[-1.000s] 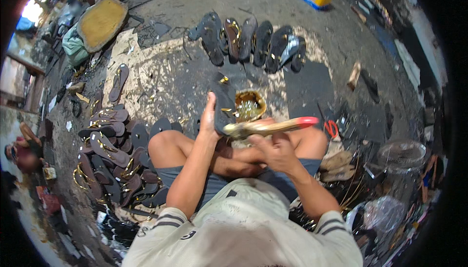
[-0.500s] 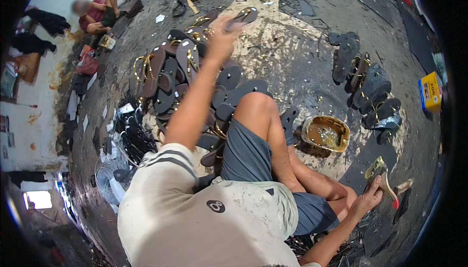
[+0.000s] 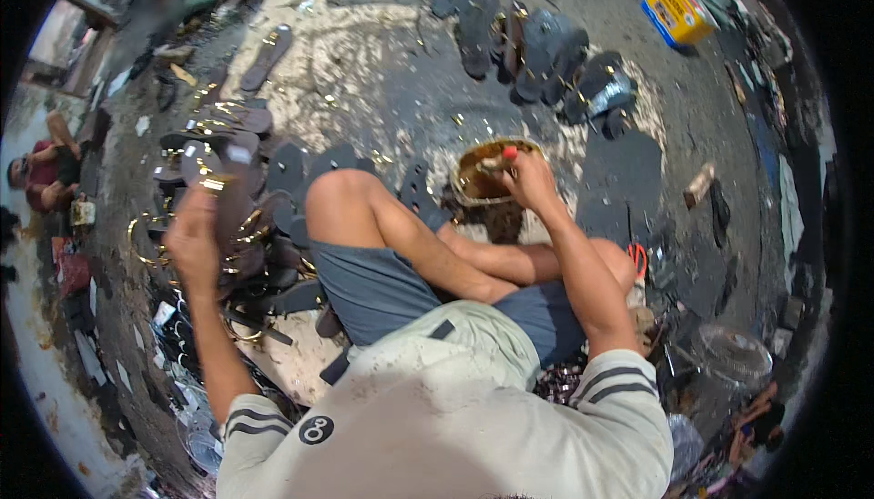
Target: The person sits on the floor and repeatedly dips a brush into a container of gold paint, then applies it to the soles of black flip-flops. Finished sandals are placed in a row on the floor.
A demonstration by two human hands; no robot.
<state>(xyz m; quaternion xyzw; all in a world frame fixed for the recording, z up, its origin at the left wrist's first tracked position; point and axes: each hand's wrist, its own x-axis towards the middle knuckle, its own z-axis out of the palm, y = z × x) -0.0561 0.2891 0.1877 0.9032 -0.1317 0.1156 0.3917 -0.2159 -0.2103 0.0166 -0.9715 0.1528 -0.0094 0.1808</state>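
Observation:
My right hand [image 3: 533,182] is closed around a brush with a red-tipped handle [image 3: 510,152], held over the glue tub [image 3: 462,191]. The tub holds brown liquid, and the brush's bristles are hidden. On the left, my left hand [image 3: 193,230] is at a pile of sandals with gold straps. Its fingers are closed at the strap of a brown sandal [image 3: 239,169], whose sole is blurred by motion. A single dark sandal [image 3: 267,57] lies apart, farther off on the pale, stained sheet [image 3: 341,35].
Several dark soles and sandals [image 3: 478,25] form a row at the far right, with a yellow and blue box [image 3: 676,13] beyond. Red-handled scissors [image 3: 639,260] lie by my right knee. A person [image 3: 50,162] sits at the far left. A clear round container [image 3: 728,351] is at right.
My left hand has left the sandal on the sheet and come back to the pile. My right hand has carried the brush leftward to the tub. The view has turned to the right.

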